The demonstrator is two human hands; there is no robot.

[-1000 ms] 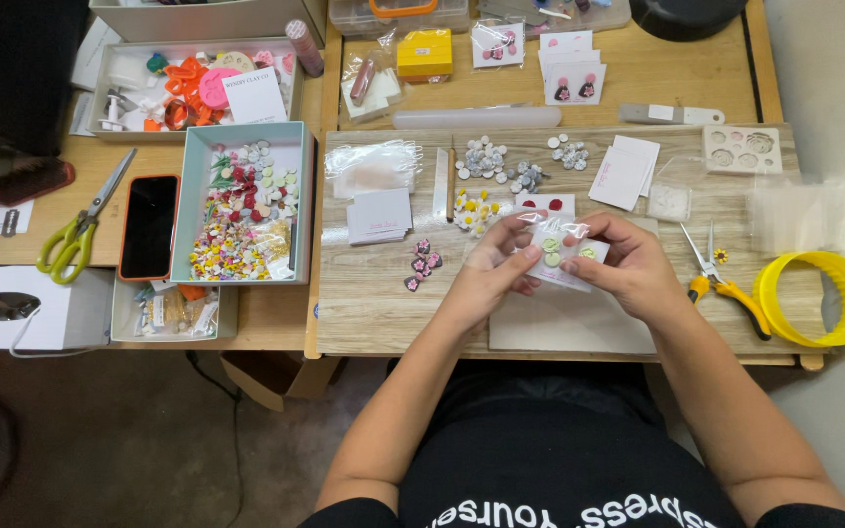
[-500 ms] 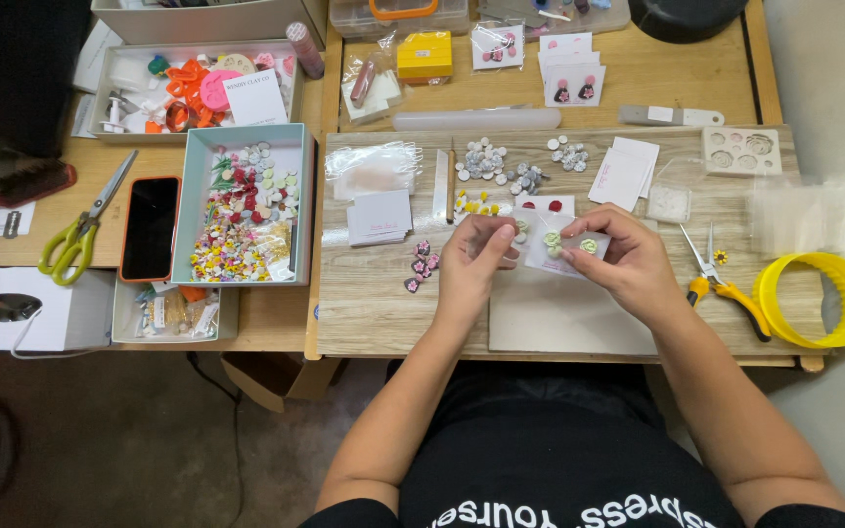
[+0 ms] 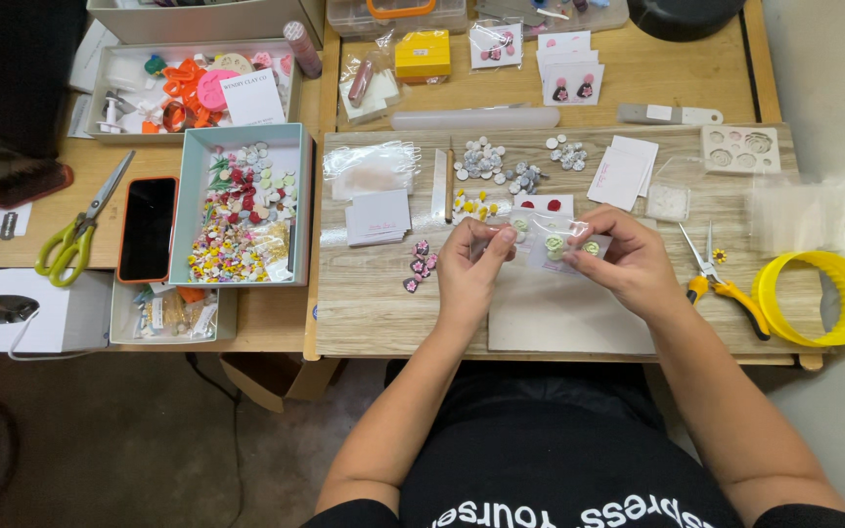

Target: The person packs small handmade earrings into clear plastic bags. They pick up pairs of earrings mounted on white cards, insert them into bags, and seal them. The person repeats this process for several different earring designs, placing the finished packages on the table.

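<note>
Here, the left hand (image 3: 469, 266) and right hand (image 3: 626, 262) both pinch a small clear bag (image 3: 552, 244) of green earrings above the worktop (image 3: 374, 303), keeping it taut for handling.

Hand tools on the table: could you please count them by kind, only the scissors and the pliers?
Scissors, green and yellow handles: 1
Pliers, orange and yellow handles: 1
Total: 2

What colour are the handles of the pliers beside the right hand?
Orange pliers handles, seen in the head view.
</note>
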